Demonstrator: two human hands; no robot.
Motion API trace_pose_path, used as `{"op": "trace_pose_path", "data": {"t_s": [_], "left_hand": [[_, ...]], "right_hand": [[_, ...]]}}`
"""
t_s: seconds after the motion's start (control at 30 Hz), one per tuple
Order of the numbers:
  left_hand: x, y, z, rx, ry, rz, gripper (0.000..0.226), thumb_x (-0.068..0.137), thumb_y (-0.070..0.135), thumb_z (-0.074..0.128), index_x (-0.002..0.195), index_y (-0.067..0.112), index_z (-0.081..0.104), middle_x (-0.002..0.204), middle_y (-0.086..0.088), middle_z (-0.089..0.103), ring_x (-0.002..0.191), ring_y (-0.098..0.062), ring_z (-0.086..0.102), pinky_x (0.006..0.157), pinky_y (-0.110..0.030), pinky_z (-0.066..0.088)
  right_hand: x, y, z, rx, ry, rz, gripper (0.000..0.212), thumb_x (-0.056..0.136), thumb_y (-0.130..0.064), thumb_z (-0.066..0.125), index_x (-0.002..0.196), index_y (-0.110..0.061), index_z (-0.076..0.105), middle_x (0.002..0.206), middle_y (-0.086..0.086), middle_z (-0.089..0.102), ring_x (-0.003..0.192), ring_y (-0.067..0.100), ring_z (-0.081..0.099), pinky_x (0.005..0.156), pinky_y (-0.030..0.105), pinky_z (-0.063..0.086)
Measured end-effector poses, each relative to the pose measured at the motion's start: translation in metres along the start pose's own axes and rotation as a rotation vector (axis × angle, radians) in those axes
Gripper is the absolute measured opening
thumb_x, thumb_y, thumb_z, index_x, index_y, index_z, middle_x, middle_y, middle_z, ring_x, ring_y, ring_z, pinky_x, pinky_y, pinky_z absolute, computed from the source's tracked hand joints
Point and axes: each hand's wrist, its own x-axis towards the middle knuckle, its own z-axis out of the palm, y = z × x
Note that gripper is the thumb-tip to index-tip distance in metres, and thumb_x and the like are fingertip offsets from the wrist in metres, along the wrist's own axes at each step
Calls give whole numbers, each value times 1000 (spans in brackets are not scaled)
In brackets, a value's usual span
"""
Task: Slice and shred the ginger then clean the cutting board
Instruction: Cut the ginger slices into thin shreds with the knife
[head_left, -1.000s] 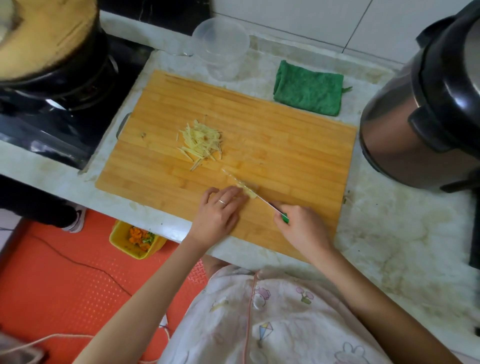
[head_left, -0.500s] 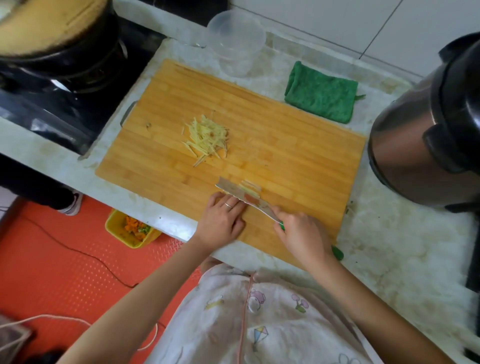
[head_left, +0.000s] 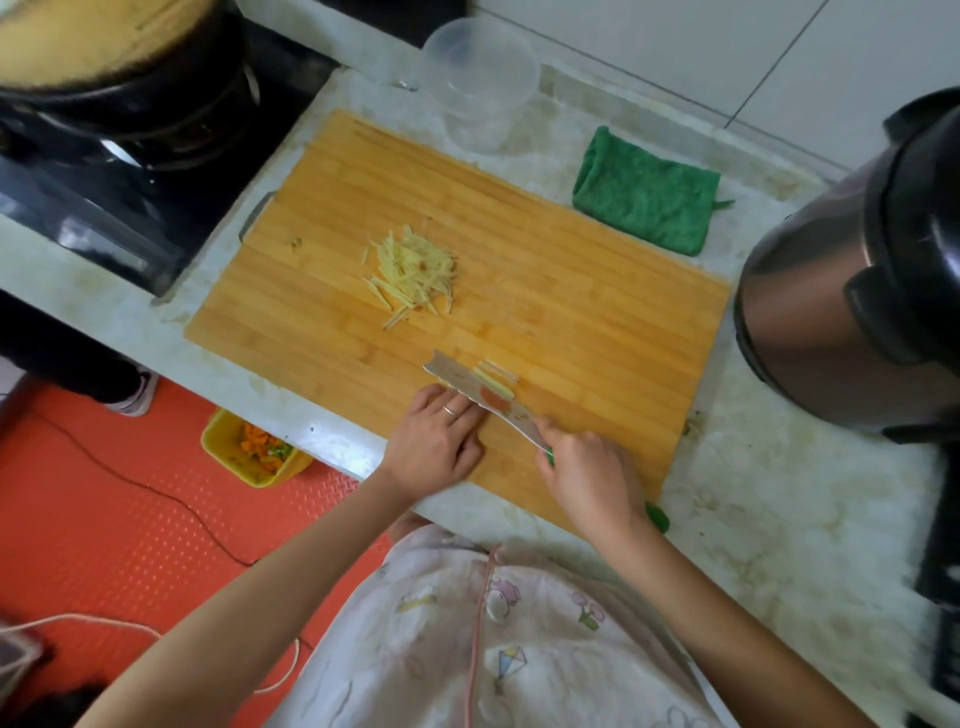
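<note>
Near the front edge of the bamboo cutting board (head_left: 571, 291), a few ginger strips (head_left: 496, 373) lie against the tilted knife (head_left: 467, 387). I'd keep the blade low and sweep them gently toward the shredded ginger pile (head_left: 413, 273). The right hand (head_left: 587, 475) grips the green handle; the left hand (head_left: 434, 447) lies relaxed, fingertips touching the blade.

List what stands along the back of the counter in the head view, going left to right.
Black pot → clear tub → green cloth → cooker.
</note>
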Motion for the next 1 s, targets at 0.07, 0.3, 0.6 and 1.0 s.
{"op": "trace_pose_path", "data": {"t_s": [0.07,0.3,0.6,1.0], "left_hand": [[0,0,0,-5,-16,-7,37,81,22,46,107,5,66,101,-11,66,95,-25,53,92,-38,36],[-2,1,1,48,39,-2,30,83,23,44,95,8,67,92,-9,66,88,-24,49,86,-37,34],[-4,2,3,82,79,9,32,85,23,44,99,9,68,96,-7,66,89,-24,49,82,-38,33],[-5,1,5,91,96,22,30,87,24,44,99,8,67,95,-7,65,86,-25,49,83,-39,35]], "right_hand": [[6,-5,0,-10,-12,7,43,99,-31,44,141,-30,40,97,9,70,88,30,66,59,30,33],[-5,-1,-3,-16,26,-37,45,99,-30,47,143,-27,40,91,6,72,76,23,67,53,29,34],[5,-7,-2,-46,1,-25,42,99,-30,45,140,-26,42,94,8,71,83,27,68,56,30,38],[5,-10,3,-57,14,-24,41,98,-30,45,139,-25,43,94,9,70,85,28,67,57,30,35]]}}
